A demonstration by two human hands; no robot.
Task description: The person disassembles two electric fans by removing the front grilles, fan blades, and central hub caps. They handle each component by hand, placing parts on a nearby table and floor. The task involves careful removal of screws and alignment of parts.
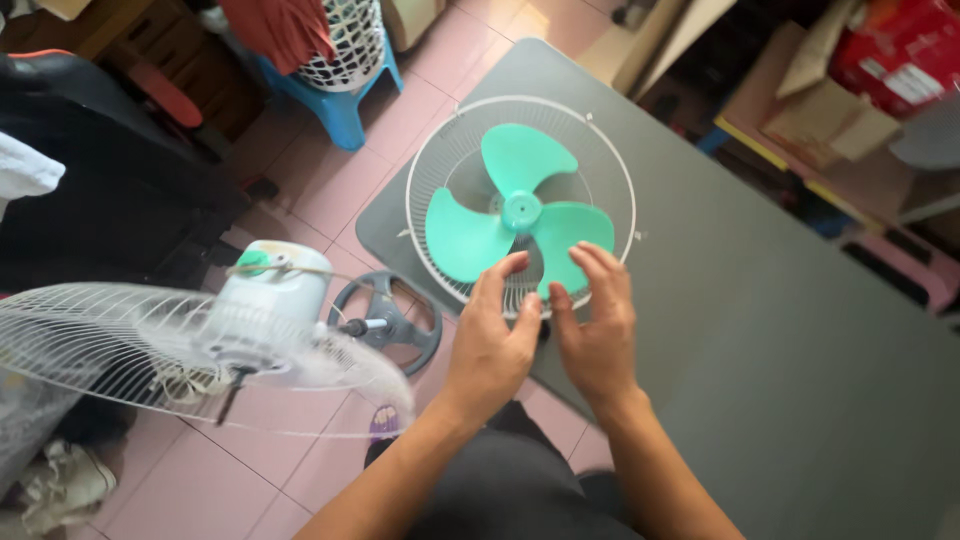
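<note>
Where the grey desk comes to its near left edge, a round white wire fan guard lies flat with a green three-bladed fan blade resting inside it. Both hands hover at the guard's near rim: the left hand and the right hand are open, fingers loosely spread, fingertips over the wire, gripping nothing. Whether they touch the rim I cannot tell. Off the desk's left edge, over the pink tiled floor, stands a fan motor housing with another white guard mounted on it, blurred. A grey round fan base lies on the floor just beside it. Farther off, a blue plastic stool carries a white basket.
</note>
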